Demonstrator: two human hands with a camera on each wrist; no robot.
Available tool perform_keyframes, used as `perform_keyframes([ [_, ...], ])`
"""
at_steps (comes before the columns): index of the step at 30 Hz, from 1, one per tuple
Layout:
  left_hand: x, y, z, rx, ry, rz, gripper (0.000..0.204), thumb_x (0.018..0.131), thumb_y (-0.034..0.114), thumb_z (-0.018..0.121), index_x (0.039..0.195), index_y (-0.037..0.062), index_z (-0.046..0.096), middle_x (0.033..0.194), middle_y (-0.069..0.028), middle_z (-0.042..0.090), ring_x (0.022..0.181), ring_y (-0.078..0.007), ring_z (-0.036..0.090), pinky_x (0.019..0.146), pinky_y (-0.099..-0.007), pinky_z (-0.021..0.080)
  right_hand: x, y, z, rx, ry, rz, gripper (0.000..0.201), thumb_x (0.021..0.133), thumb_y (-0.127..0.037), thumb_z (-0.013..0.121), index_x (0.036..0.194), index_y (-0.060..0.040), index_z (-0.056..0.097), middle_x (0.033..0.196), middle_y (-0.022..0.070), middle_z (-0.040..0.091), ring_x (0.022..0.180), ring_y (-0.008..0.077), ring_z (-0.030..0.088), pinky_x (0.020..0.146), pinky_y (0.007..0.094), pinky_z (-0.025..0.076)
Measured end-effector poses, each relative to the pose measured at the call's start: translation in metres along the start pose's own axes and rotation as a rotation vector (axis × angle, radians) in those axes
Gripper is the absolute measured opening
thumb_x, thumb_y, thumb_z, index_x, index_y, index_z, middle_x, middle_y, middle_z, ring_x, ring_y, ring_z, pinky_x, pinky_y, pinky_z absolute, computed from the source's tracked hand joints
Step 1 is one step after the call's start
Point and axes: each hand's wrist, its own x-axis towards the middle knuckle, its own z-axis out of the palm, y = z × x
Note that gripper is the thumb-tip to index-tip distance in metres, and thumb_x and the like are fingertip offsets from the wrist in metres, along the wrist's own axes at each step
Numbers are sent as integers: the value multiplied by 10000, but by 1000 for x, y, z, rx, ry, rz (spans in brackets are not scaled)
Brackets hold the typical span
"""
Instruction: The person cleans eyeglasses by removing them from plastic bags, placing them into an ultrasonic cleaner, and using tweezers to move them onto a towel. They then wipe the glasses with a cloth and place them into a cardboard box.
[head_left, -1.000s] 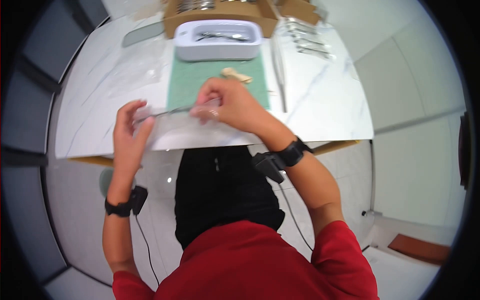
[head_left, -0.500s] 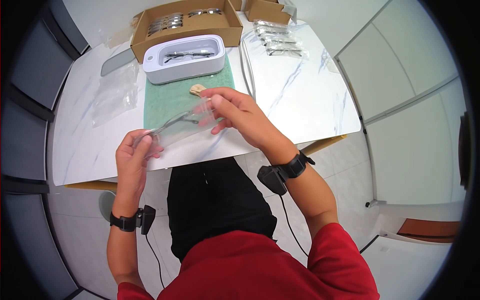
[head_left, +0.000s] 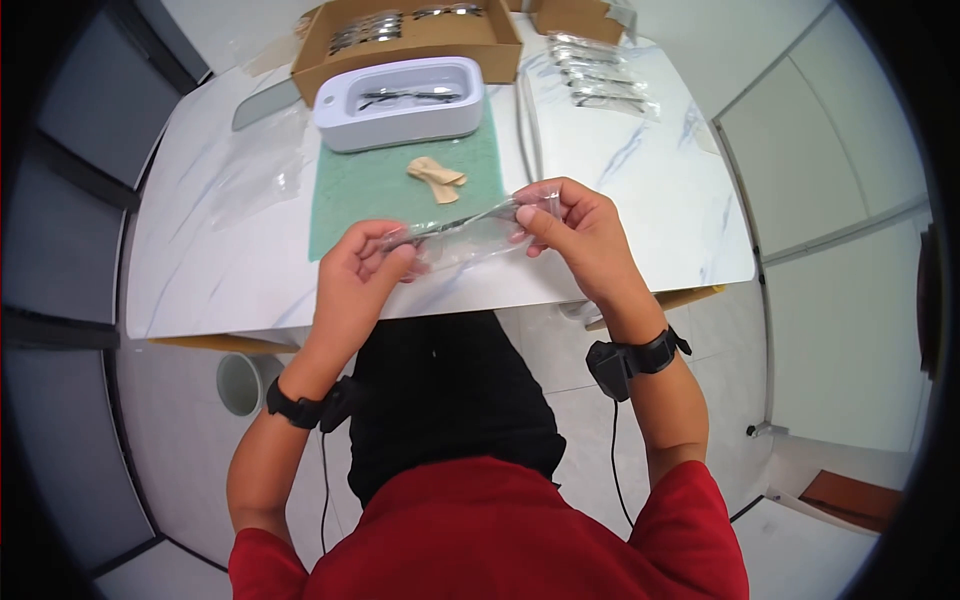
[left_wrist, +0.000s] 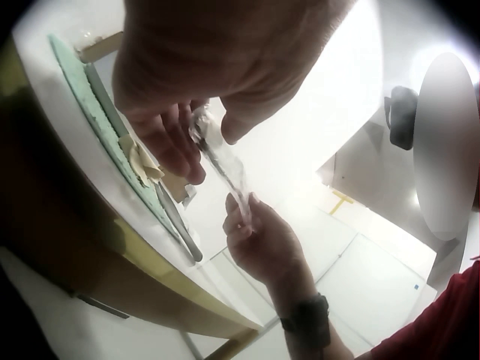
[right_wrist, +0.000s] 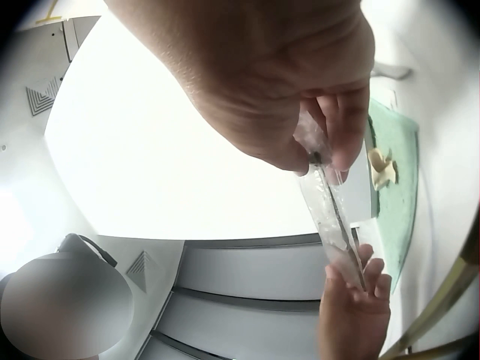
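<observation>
A clear plastic bag (head_left: pixel 470 240) with dark-framed glasses (head_left: pixel 455 224) inside is stretched between both hands, over the table's front part. My left hand (head_left: pixel 358 275) pinches its left end between thumb and fingers. At the other end, my right hand (head_left: pixel 585 238) grips the bag with the thumb on top. The right wrist view shows the bag (right_wrist: pixel 330 217) edge-on, a thin dark line of the frame running along it. Just beyond the bag, a crumpled beige cloth (head_left: pixel 437 178) lies on a green towel (head_left: pixel 350 200).
A white cleaner basin (head_left: pixel 400 132) holding glasses stands on the towel's far end. Behind it is a cardboard box (head_left: pixel 420 55) with several glasses. Bagged glasses (head_left: pixel 605 85) lie at the back right, flat clear bags (head_left: pixel 255 170) on the left. Tweezers-like grey strips (head_left: pixel 528 130) lie right of the towel.
Both hands have moved right with the bag, which is now held more level. Earlier the right hand was at the bag's open-looking end, fingers spread; now it grips that end.
</observation>
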Motion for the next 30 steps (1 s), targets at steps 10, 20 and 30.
perform_keyframes([
  [10,7,-7,-13,820,119,540,337,835,-22,722,1159,14,637,1259,-147,648,1247,-345,581,1040,-425,462,50,-24,-176,-259,355,43,268,1007,-203,681,1233,-59,677,1038,17,742,902,103,718,758,238,507],
  [20,5,-18,-22,856,119,514,256,835,-5,723,1082,18,658,1251,-141,641,1267,-373,558,1079,-462,434,98,-16,-247,-481,445,152,218,938,-219,730,1074,-51,706,941,25,738,856,117,713,742,280,517],
  [30,4,-22,-30,837,115,514,210,859,14,717,1060,18,657,1226,-143,657,1262,-378,565,1073,-468,439,123,3,-263,-622,515,106,182,869,-179,787,939,-21,727,791,19,687,692,110,641,590,274,503],
])
